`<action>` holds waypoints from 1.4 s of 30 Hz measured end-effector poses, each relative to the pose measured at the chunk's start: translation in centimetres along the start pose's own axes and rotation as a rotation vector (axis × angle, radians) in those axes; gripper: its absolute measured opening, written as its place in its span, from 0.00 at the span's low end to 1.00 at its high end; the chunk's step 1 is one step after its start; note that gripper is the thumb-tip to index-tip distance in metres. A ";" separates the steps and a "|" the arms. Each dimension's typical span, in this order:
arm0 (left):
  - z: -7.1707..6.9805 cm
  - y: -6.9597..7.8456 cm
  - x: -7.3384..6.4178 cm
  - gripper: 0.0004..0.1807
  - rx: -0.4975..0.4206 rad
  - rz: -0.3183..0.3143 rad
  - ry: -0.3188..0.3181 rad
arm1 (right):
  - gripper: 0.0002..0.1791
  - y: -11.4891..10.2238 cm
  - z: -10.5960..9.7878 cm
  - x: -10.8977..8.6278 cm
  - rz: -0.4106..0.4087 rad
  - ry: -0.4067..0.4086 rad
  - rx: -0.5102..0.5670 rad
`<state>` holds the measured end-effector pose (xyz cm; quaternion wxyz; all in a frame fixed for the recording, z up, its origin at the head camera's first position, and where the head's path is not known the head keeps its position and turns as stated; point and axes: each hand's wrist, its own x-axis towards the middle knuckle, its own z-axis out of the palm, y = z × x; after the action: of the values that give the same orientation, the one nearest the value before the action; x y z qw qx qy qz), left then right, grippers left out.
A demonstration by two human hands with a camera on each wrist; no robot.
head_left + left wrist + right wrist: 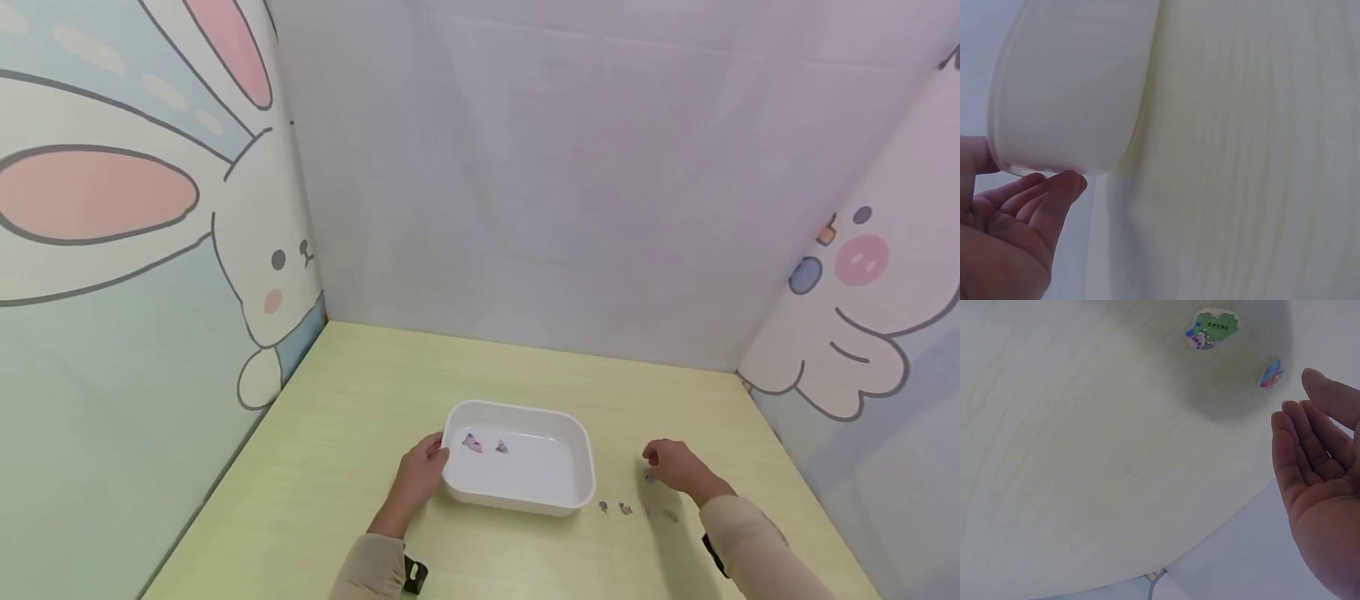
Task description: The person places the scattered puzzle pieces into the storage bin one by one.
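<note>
My left hand [422, 471] holds the left end of a white rectangular tray [517, 500], thumb at the rim and fingers against the outer wall, as the left wrist view shows the hand [1022, 219] and tray [1072, 94]. Inside the tray lie two small printed cutouts, one larger [472, 443] and one smaller [502, 447]. Right of it, my right hand [675, 465] hovers just over a small bluish cutout [649, 476]. In the right wrist view this hand [1322, 469] has bent fingers with the thumb apart and nothing between them; a colourful cutout [1270, 374] lies beside the fingertips.
More cutouts lie on the pale yellow table [360, 375]: a purple one [603, 506], a pinkish one [626, 508] and a green one [671, 516], the green piece [1215, 328] clearer in the right wrist view. A grey backdrop [525, 183] and cartoon-printed side panels enclose the table.
</note>
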<state>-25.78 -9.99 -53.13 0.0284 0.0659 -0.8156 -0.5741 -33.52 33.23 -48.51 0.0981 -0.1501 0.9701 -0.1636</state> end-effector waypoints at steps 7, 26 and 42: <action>0.1 0.0 0.0 0.23 -0.011 0.000 -0.007 | 0.10 0.8 0.4 -0.3 0.024 -0.028 0.012; 0.1 0.0 0.0 0.23 0.002 0.003 -0.013 | 0.10 1.9 1.5 0.2 -0.024 -0.019 0.050; 0.0 0.1 0.0 0.23 -0.002 0.008 -0.017 | 0.08 2.4 1.7 0.1 -0.066 0.011 0.023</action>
<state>-25.76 -10.01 -53.04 0.0240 0.0577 -0.8156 -0.5753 -33.85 34.86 -50.96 0.0890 -0.1798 0.9633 -0.1786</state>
